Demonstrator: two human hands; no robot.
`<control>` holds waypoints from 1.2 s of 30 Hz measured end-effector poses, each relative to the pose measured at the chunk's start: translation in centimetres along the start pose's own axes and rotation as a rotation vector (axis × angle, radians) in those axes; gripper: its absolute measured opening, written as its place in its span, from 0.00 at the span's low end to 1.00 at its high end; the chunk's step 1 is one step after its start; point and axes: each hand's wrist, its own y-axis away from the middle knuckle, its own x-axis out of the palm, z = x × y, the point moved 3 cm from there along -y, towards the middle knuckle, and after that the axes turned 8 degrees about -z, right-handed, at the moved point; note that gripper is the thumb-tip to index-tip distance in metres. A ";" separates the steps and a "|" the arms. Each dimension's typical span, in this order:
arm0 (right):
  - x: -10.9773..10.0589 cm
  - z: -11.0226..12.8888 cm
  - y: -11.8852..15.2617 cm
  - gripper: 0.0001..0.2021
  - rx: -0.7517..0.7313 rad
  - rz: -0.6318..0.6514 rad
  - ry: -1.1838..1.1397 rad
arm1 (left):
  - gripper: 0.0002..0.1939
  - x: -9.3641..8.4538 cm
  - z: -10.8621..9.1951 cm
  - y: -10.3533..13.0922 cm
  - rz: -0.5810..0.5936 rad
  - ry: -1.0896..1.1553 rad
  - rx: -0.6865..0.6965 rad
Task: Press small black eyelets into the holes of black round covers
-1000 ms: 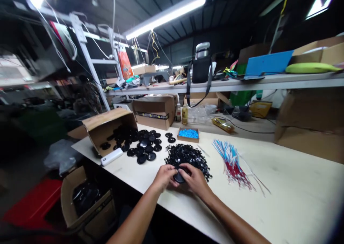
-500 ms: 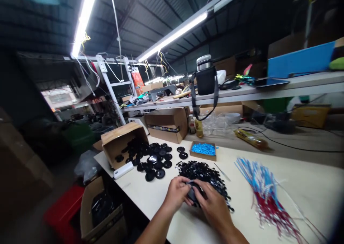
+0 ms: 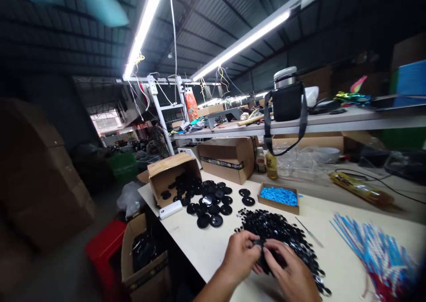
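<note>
Both of my hands meet over the front of the cream table, around a dark round piece (image 3: 262, 258) that they partly hide. My left hand (image 3: 241, 254) pinches its left side, thumb and fingers bent. On the right side, my right hand (image 3: 289, 266) has its fingers curled over the same piece. Just behind them spreads a heap of small black parts (image 3: 282, 228). Larger black discs (image 3: 216, 220) lie to the left, some spilling from a tipped cardboard box (image 3: 156, 171). Behind the heap, a small carton holds blue pieces (image 3: 278, 195).
A white device (image 3: 171, 209) lies at the table's left edge. A thin pointed tool (image 3: 309, 232) rests right of the heap, with blue, white and red strands (image 3: 376, 248) farther right. An open carton (image 3: 146, 271) and a red stool (image 3: 106, 248) stand below left.
The view has turned left, so table items appear farther right. My hands stay together on the dark piece, which is now more covered by my fingers.
</note>
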 end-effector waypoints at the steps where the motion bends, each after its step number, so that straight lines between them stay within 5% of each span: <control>1: 0.1 0.0 0.0 0.16 0.008 0.005 -0.008 | 0.31 -0.1 0.1 0.1 0.002 0.003 -0.007; 7: 1.0 0.3 0.7 0.15 0.039 0.022 -0.036 | 0.32 -0.9 0.0 0.5 -0.025 0.013 -0.011; 14: 1.1 4.4 1.4 0.09 0.017 0.022 -0.100 | 0.22 -2.3 0.1 0.9 0.004 0.055 -0.044; 27: 0.8 3.5 1.8 0.11 0.098 0.041 0.004 | 0.19 -2.9 0.6 -0.1 0.077 0.048 -0.032; 36: -0.8 2.3 1.0 0.04 0.125 0.022 -0.060 | 0.21 -1.1 -0.1 -0.2 0.115 0.006 -0.037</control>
